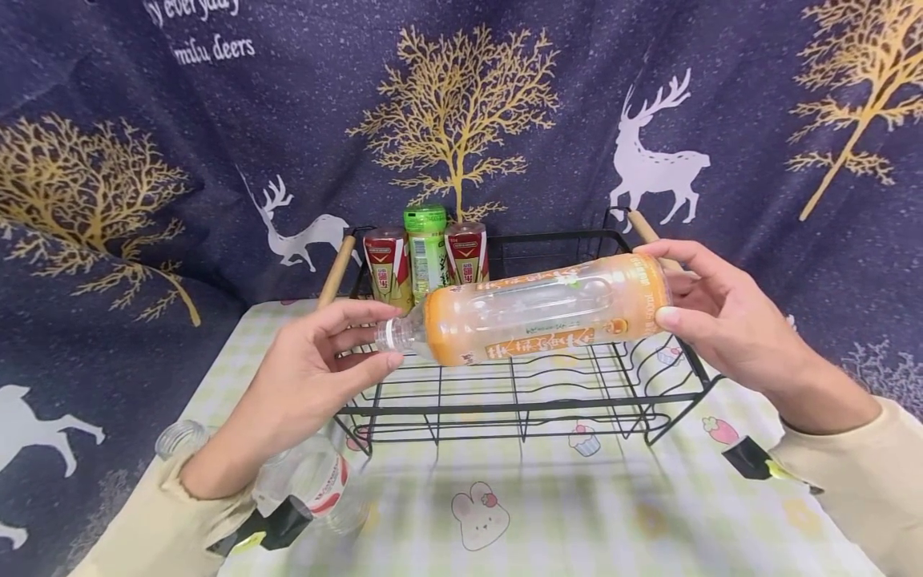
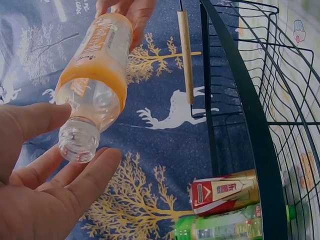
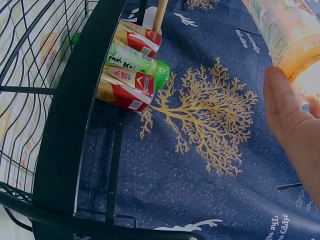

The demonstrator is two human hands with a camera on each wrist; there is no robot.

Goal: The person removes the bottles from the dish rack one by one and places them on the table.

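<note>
An empty clear plastic bottle [image 1: 541, 312] with an orange-printed label lies sideways in the air above a black wire rack [image 1: 519, 409]. My left hand [image 1: 310, 361] holds its capless neck between thumb and fingers, at the left end. The base is gripped by my right hand [image 1: 735, 328], thumb below and fingers on top. In the left wrist view the open mouth of the bottle [image 2: 79, 142] faces the camera, with the left thumb on the neck and the other fingers beneath. The right wrist view catches the base end of the bottle [image 3: 295, 45] beside the right hand [image 3: 295, 120].
Inside the rack's back left stand a green bottle [image 1: 427, 248] and two red-and-gold drink packs [image 1: 389, 256]. A clear bottle with a red-and-white label [image 1: 328, 485] lies on the checked tablecloth [image 1: 577, 513], partly behind my left forearm. Wooden handles [image 1: 336, 272] rise at the rack's sides.
</note>
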